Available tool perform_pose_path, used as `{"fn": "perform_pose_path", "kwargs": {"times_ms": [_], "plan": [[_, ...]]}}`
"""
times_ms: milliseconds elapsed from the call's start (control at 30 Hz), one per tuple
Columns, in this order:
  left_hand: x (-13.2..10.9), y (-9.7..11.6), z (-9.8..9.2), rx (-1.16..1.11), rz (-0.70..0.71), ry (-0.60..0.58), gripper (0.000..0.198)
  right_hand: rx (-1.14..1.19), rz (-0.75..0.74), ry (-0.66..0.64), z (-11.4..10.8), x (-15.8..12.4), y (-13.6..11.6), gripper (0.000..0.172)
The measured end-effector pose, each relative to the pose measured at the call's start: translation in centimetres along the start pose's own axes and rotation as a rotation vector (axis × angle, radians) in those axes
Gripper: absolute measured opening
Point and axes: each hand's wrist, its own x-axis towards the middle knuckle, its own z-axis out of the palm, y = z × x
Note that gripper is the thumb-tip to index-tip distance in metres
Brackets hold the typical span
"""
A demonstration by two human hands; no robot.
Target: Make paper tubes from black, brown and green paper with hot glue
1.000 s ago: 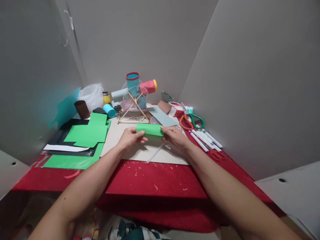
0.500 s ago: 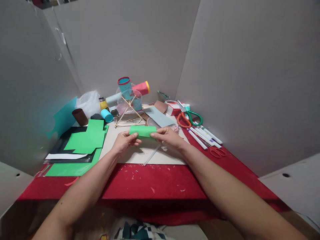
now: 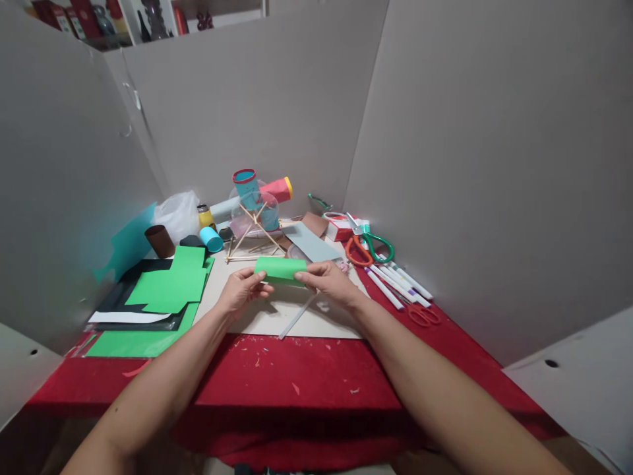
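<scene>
A small piece of bright green paper (image 3: 280,269), curved along its length, is held level above the pale board (image 3: 247,320). My left hand (image 3: 241,290) pinches its left end between thumb and fingers. Its right end sits in the grip of my right hand (image 3: 332,284), thumb toward me. Just beyond the paper stands a frame of thin wooden sticks (image 3: 254,224), with clear discs and a blue paper cup (image 3: 245,188) and a red one (image 3: 277,190) attached. Below my hands a narrow pale strip (image 3: 297,318) lies on the board.
Green paper sheets (image 3: 168,287) lie on a black sheet at the left. Near them stand a brown paper tube (image 3: 159,241) and a blue tube (image 3: 211,239). At the right are green-handled scissors (image 3: 378,247), several markers (image 3: 395,287) and red-handled scissors (image 3: 424,315). Grey panels enclose the red-covered table (image 3: 316,369).
The camera view has tilted up a little, so the table appears lower and shelves show at the top left. Both hands keep their hold on the green paper.
</scene>
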Motion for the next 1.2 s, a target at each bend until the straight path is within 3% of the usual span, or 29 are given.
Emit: {"fn": "perform_pose_path", "kwargs": {"times_ms": [167, 433, 800, 933, 1200], "plan": [[0.1, -0.2, 0.0, -0.014, 0.012, 0.016, 0.025, 0.045, -0.006, 0.021, -0.2, -0.1, 0.7, 0.048], [-0.2, -0.9, 0.3, -0.028, -0.006, -0.034, 0.022, 0.213, 0.066, 0.034, -0.3, -0.1, 2.6, 0.027], [-0.5, -1.4, 0.5, -0.056, -0.032, -0.084, 0.020, 0.330, 0.154, 0.024, -0.2, -0.6, 2.3, 0.027], [-0.4, -1.0, 0.5, -0.093, -0.041, -0.080, 0.019, 0.332, 0.193, 0.053, -0.1, -0.5, 1.7, 0.028], [-1.3, 0.0, 1.5, -0.174, -0.031, -0.099, 0.020, 0.338, 0.275, 0.037, -0.8, -0.5, -1.9, 0.036]]}}
